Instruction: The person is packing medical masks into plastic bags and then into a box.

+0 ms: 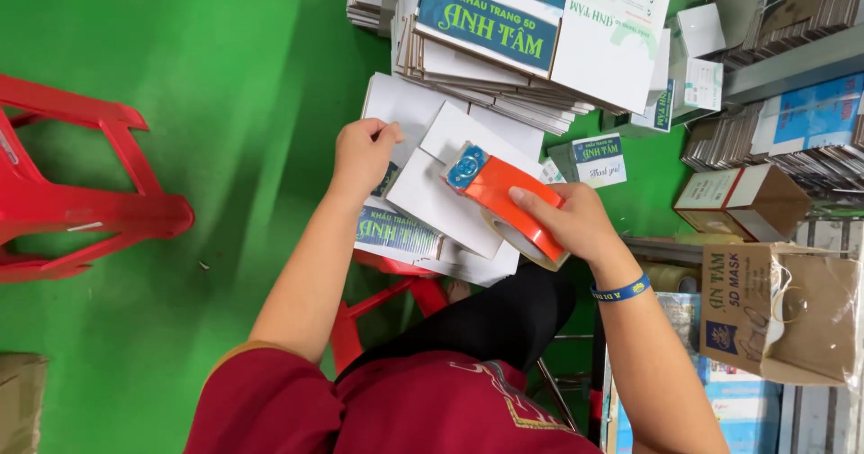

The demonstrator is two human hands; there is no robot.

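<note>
Seated over a green floor [225,76], we look down on both hands at work on a white folded carton [432,197], which lies across our lap above a red stool [387,305].

Left hand [363,152]: fingers pinched on the far left corner of the carton, holding it flat.

Right hand [571,224]: clenched around an orange tape dispenser [504,202] with a blue roller end. The roller end sits on the carton's white face, near its middle; the tape roll [522,242] hangs under the palm.

More flat cartons lie beneath the held one, printed sides partly showing. A tall stack of flattened cartons [504,40] rests just beyond, far side. To the right, brown boxes [778,314] and shelves of stock. A second red stool [72,184] stands well apart on the left.

Risks, as we judge them:
- Carton is steadied at one corner only; drag from the dispenser could swing it and lay the tape crooked.
- The loose cartons underneath could slide off the lap.
- Dispenser blade sits near the left fingers; a slip toward them could nick.
</note>
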